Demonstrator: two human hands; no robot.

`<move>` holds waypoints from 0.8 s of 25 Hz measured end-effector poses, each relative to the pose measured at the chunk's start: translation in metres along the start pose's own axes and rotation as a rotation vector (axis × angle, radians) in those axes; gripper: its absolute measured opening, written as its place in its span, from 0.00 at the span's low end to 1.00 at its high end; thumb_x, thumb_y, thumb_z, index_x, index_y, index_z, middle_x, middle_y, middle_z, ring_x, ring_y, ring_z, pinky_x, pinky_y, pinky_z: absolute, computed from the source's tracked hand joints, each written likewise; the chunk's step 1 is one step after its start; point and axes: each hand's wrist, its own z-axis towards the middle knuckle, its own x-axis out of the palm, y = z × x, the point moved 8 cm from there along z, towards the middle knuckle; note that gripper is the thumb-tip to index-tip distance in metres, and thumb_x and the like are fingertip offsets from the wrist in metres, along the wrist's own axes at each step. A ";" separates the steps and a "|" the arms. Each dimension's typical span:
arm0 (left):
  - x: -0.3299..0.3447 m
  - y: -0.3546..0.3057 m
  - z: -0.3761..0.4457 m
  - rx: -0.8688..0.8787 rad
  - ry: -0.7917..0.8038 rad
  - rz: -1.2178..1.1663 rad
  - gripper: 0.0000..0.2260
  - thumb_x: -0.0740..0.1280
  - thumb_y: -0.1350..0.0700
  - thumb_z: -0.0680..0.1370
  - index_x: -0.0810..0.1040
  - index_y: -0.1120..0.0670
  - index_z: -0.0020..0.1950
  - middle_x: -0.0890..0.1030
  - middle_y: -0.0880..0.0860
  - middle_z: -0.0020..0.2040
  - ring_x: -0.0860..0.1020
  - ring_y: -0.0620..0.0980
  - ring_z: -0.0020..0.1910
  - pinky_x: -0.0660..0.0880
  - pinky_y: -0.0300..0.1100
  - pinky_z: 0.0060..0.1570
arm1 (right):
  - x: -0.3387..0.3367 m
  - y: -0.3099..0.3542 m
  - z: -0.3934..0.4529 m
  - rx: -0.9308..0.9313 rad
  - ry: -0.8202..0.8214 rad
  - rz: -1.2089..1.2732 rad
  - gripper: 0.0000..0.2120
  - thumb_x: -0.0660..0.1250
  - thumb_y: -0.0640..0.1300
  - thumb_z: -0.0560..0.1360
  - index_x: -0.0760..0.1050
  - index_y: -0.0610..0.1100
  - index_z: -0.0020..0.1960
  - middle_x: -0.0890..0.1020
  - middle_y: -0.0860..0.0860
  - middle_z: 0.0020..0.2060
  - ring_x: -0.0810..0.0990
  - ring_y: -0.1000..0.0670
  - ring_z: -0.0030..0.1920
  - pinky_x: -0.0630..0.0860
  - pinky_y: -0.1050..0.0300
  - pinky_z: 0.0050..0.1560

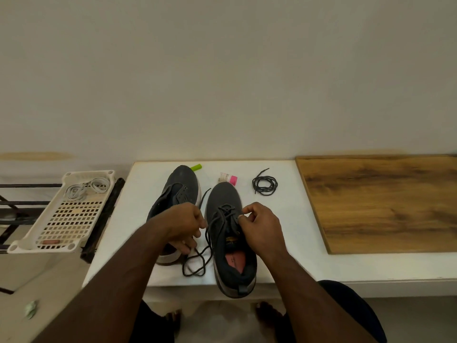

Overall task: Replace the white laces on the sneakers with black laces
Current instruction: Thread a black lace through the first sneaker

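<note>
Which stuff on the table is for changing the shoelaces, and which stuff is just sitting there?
For the job:
right sneaker, half laced in black
left sneaker, no lace yet
black lace both hands are working
coiled spare black lace
white laces in the white basket

Just lying about:
green cap
pink-capped little bottle
wooden board

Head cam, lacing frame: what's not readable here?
- Left hand fingertips: curled under, lace contact unclear.
- Right sneaker eyelets on the right: hidden by right hand.
- Left sneaker heel: hidden by the left arm.
- Small pink-capped bottle label: too small.
- White laces in basket: count unclear, tangled.
</note>
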 end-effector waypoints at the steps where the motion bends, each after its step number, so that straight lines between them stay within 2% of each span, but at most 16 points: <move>1: 0.001 0.001 0.002 -0.018 0.045 -0.004 0.09 0.61 0.66 0.81 0.77 0.57 0.56 0.82 0.58 0.49 0.85 0.55 0.44 0.83 0.49 0.42 | 0.001 -0.002 0.002 0.004 0.002 0.004 0.06 0.66 0.48 0.76 0.77 0.51 0.52 0.80 0.53 0.44 0.79 0.54 0.43 0.79 0.57 0.45; 3: -0.003 -0.002 0.015 0.027 0.018 0.147 0.09 0.65 0.66 0.79 0.78 0.57 0.58 0.84 0.56 0.48 0.85 0.54 0.45 0.82 0.50 0.52 | 0.002 -0.003 0.003 0.015 0.006 0.006 0.05 0.67 0.47 0.76 0.76 0.51 0.52 0.80 0.53 0.44 0.79 0.54 0.43 0.79 0.57 0.46; 6: -0.035 -0.025 0.043 0.169 -0.374 0.368 0.10 0.63 0.63 0.79 0.82 0.56 0.56 0.84 0.55 0.49 0.83 0.54 0.48 0.80 0.47 0.55 | 0.004 -0.005 0.005 0.030 0.015 -0.004 0.05 0.67 0.47 0.76 0.77 0.51 0.52 0.80 0.53 0.44 0.79 0.54 0.43 0.79 0.57 0.46; 8: -0.040 -0.047 0.056 0.236 -0.532 0.600 0.13 0.60 0.61 0.80 0.81 0.53 0.60 0.83 0.55 0.54 0.79 0.54 0.54 0.76 0.46 0.54 | 0.005 -0.003 0.003 0.026 0.029 -0.009 0.05 0.67 0.48 0.76 0.77 0.52 0.51 0.80 0.54 0.44 0.79 0.54 0.43 0.79 0.57 0.47; 11: -0.027 -0.061 0.082 0.237 -0.547 0.919 0.14 0.59 0.59 0.80 0.77 0.50 0.63 0.80 0.55 0.59 0.72 0.56 0.62 0.70 0.51 0.57 | 0.002 0.005 -0.001 0.010 0.082 0.025 0.06 0.69 0.49 0.76 0.77 0.51 0.52 0.79 0.56 0.42 0.78 0.56 0.42 0.75 0.64 0.42; 14: -0.021 -0.055 0.107 0.179 -0.522 1.020 0.13 0.58 0.57 0.81 0.75 0.51 0.63 0.79 0.55 0.61 0.71 0.57 0.63 0.69 0.52 0.59 | 0.000 0.016 -0.006 -0.027 0.178 0.070 0.09 0.72 0.46 0.73 0.77 0.49 0.52 0.77 0.57 0.37 0.77 0.60 0.37 0.69 0.71 0.33; 16: -0.021 -0.052 0.116 0.148 -0.538 1.021 0.12 0.58 0.57 0.81 0.75 0.52 0.62 0.79 0.55 0.61 0.72 0.57 0.64 0.68 0.52 0.59 | 0.003 0.015 -0.006 -0.021 0.230 0.064 0.14 0.74 0.47 0.70 0.76 0.49 0.53 0.76 0.58 0.40 0.77 0.59 0.39 0.70 0.70 0.34; 18: -0.019 -0.052 0.120 0.135 -0.557 1.022 0.12 0.58 0.57 0.81 0.75 0.53 0.62 0.79 0.55 0.61 0.73 0.57 0.63 0.68 0.52 0.60 | 0.010 0.010 -0.003 -0.008 0.256 0.018 0.20 0.76 0.51 0.66 0.74 0.51 0.55 0.75 0.58 0.46 0.77 0.56 0.44 0.73 0.65 0.39; 20: -0.018 -0.052 0.121 0.117 -0.559 1.014 0.12 0.58 0.57 0.81 0.76 0.53 0.62 0.79 0.56 0.62 0.73 0.57 0.63 0.68 0.52 0.60 | 0.016 0.006 -0.002 -0.021 0.246 -0.060 0.21 0.75 0.56 0.63 0.72 0.54 0.53 0.74 0.56 0.48 0.76 0.55 0.46 0.77 0.59 0.43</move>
